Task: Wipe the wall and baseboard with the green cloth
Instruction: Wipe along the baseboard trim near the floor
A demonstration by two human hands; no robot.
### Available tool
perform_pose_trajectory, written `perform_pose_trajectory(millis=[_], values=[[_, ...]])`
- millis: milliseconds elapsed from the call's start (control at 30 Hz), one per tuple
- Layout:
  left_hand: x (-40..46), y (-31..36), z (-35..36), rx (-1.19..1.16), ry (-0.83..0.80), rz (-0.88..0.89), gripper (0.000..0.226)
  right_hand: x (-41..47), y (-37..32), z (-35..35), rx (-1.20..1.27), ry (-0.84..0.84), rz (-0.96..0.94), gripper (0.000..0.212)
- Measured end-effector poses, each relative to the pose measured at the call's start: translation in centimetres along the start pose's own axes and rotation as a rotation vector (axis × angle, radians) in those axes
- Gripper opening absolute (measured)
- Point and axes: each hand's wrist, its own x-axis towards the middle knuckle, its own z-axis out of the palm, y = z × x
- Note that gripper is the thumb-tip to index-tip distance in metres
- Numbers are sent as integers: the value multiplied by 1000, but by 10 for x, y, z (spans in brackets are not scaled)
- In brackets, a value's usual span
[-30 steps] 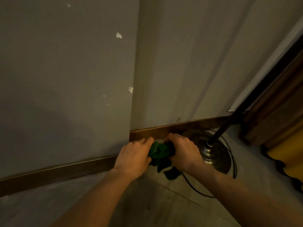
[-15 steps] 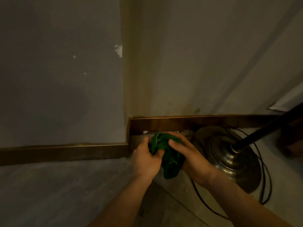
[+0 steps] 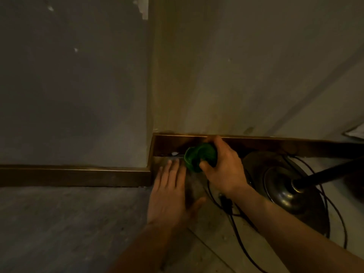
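The green cloth (image 3: 199, 156) is bunched into a ball against the dark brown baseboard (image 3: 266, 143), just right of the wall's outer corner. My right hand (image 3: 222, 170) is shut on it. My left hand (image 3: 171, 194) lies flat on the floor below the cloth, fingers spread, holding nothing. The grey wall (image 3: 236, 66) rises above the baseboard, with chipped paint spots near the corner. The baseboard also runs along the left wall section (image 3: 74, 175).
A floor lamp's round metal base (image 3: 285, 190) with its dark pole (image 3: 331, 174) stands just right of my right hand. A black cable (image 3: 236, 227) loops over the floor around it. A small white scrap (image 3: 174, 154) lies at the baseboard's foot.
My left hand let go of the cloth and dropped flat onto the floor. My right hand now holds the bunched cloth alone against the baseboard. The view has moved closer and lower.
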Motion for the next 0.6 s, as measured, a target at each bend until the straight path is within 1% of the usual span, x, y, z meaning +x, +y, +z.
perform_pose_trajectory(millis=[133, 233, 433, 500, 533, 600], values=[[-2, -15, 19, 118, -86, -14, 109, 11, 6, 4, -360, -19, -216, 60], [-8, -22, 25, 127, -139, -26, 113, 13, 5, 11, -541, -49, -401, 62], [-12, -21, 26, 118, -151, -37, 111, 14, 3, 32, -685, -100, -605, 70], [-15, -18, 22, 117, -155, -48, 108, 13, 3, 40, -723, -110, -674, 76], [-16, -18, 21, 117, -151, -48, 106, 14, 3, 45, -734, -112, -701, 74], [-19, -18, 23, 132, -142, -41, 104, 15, 4, 52, -747, -108, -767, 60]])
